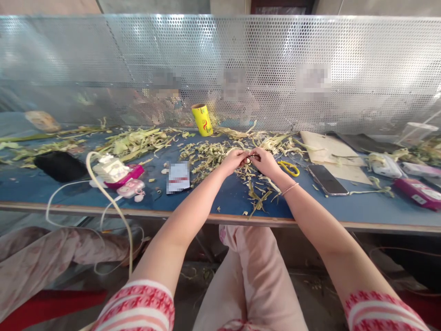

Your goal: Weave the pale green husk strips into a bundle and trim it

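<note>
A small dark piece (254,156), too small to identify, sits at the fingertips just right of the frame's centre. The right hand (264,162) pinches it, while the left hand (234,162) meets it from the other side with its fingers curled in; whether those fingers also grip something cannot be told.

Beneath and around both hands, pale green plant scraps (206,161) lie scattered over a blue tabletop (220,202), whose brownish front edge crosses the lower middle of the frame. Just right of the right hand is a yellow loop (289,168), then a dark phone (327,179) lying flat beside a sheet of brown card (319,146). At the right edge are a magenta box (418,194) and a clear cup (417,133).

Left of centre lies a whitish packet (178,172); farther left, a pale cable (121,216) arches past a pink case (131,187) and hangs over the table edge, near a black pouch (60,166). A yellow tube (202,120) stands slightly tilted at the back, above centre, before a perforated metal screen (268,55) spanning the upper frame. Plain wall (386,7) shows along the top. At lower left are another person's patterned trousers (65,253) above something red (55,305).
</note>
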Tool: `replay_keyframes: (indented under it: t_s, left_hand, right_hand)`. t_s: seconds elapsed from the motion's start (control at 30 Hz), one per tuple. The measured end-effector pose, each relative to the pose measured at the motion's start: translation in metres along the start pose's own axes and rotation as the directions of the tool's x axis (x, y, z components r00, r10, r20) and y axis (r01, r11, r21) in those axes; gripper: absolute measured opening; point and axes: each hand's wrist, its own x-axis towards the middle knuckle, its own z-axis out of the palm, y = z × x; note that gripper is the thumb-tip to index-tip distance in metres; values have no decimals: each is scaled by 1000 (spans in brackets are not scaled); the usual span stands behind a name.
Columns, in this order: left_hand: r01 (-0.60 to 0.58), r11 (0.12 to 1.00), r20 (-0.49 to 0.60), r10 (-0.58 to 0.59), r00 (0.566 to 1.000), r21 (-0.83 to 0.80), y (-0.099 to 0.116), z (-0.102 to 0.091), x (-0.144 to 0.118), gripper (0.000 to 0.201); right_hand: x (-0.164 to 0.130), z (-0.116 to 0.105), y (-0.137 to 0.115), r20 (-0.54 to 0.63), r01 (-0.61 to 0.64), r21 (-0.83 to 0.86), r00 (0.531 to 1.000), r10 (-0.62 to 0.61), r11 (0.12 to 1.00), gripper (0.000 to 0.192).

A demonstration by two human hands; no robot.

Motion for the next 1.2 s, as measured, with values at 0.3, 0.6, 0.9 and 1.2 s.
replay_keyframes:
  t_s: [0.3,0.6,0.9,1.2]
  left_hand:
    - [73,992,18,-71,997,-99,6,1,-2,8]
    - [40,997,-50,-43,998,-61,3,-1,0,6]
    - [2,998,-51,1,999,68,1,-3,0,9]
    - [-1,995,16,0,1000,102,4,0,-4,7]
  right_hand:
    - [1,1,5,13,25,-87,1000,-24,996,15]
    - [2,-3,6,-32,1,-111,999,-5,994,14]
    - [1,-4,-2,-97,-17,4,995,17,1000,8]
    - [2,-4,0,-81,-52,207,994,70,977,17]
